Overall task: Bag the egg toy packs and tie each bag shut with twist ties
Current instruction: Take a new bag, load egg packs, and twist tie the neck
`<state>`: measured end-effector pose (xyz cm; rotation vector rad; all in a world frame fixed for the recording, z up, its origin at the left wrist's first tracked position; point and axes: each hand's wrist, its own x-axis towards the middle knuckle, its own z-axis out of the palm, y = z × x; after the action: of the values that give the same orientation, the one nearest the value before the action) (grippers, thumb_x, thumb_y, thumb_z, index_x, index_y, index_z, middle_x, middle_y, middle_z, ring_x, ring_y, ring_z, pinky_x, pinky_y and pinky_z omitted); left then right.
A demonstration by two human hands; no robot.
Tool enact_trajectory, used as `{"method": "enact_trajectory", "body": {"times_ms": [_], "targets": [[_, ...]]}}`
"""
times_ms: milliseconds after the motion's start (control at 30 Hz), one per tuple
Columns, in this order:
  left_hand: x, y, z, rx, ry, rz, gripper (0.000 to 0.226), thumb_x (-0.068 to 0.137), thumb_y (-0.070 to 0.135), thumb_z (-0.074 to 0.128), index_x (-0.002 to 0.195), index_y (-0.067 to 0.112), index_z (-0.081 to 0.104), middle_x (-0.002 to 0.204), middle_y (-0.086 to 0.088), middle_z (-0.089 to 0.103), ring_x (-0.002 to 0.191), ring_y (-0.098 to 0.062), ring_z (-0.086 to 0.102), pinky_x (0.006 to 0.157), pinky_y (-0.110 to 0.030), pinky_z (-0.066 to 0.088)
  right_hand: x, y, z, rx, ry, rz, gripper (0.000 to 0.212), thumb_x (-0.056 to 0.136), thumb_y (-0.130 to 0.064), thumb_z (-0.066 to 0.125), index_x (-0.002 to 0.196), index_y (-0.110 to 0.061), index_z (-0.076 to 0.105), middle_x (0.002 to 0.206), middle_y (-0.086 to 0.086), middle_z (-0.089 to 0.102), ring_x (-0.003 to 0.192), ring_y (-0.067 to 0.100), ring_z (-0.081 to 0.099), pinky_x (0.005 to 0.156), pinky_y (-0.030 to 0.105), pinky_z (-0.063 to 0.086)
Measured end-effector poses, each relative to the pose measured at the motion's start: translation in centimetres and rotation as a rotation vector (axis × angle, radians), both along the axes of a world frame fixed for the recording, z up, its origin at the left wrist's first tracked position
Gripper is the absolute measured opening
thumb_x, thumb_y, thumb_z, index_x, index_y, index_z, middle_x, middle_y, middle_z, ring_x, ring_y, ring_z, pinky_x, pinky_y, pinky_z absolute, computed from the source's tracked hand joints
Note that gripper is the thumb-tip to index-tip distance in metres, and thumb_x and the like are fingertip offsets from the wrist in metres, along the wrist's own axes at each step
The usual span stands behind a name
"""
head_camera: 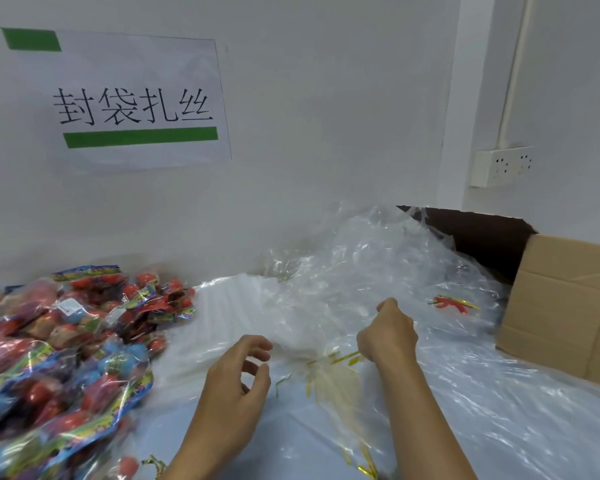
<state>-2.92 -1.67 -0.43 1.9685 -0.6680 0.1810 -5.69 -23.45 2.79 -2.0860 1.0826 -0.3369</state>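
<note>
A heap of egg toy packs (63, 341), red eggs in bright printed wrappers, fills the table's left side. A pile of clear plastic bags (354, 271) lies in the middle against the wall. Gold twist ties (329, 365) lie loose on the plastic between my hands. My right hand (388, 332) is curled and pinches the clear plastic, with a gold tie running up to its fingers. To the left of the ties my left hand (243, 368) hovers, fingers loosely curled, holding nothing.
A cardboard box (565, 306) stands at the right, a dark opening behind it. One bagged red item (452, 304) lies among the plastic near the box. A paper sign (136, 102) and a wall socket (501, 166) are on the wall. More gold ties (364, 462) lie near the front edge.
</note>
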Motion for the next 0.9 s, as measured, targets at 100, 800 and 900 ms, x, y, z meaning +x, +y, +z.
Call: {"method": "enact_trajectory", "body": {"times_ms": [100,800,900], "targets": [[-0.7,-0.4,-0.5,0.031,-0.022,-0.031,0.032,0.092,0.003,0.058,0.095,0.034,0.062,0.094,0.008,0.066,0.086,-0.005,0.061,0.062,-0.016,0.047,0.0,0.0,0.3,-0.034,0.0,0.037,0.053,0.09,-0.005,0.06,0.138,-0.011,0.041,0.134,0.016,0.051,0.117,0.032,0.055,0.082,0.032,0.043],[0.4,0.0,-0.4,0.067,-0.141,0.059,0.033,0.091,0.011,0.057,0.09,0.044,0.054,0.099,0.022,0.057,0.097,0.004,0.054,0.071,-0.016,0.042,2.7,5.6,-0.6,-0.258,0.004,0.458,0.041,0.082,-0.038,0.079,0.117,-0.027,0.06,0.121,-0.001,0.062,0.11,0.023,0.061,0.097,0.04,0.051],[0.9,0.3,-0.4,0.037,-0.128,0.135,0.033,0.091,0.01,0.057,0.089,0.042,0.054,0.098,0.021,0.057,0.095,0.005,0.053,0.069,-0.015,0.042,3.1,6.1,-0.3,-0.309,-0.183,0.353,0.008,0.093,-0.022,0.059,0.095,-0.022,0.067,0.104,0.002,0.068,0.095,0.026,0.064,0.085,0.037,0.054]]}}
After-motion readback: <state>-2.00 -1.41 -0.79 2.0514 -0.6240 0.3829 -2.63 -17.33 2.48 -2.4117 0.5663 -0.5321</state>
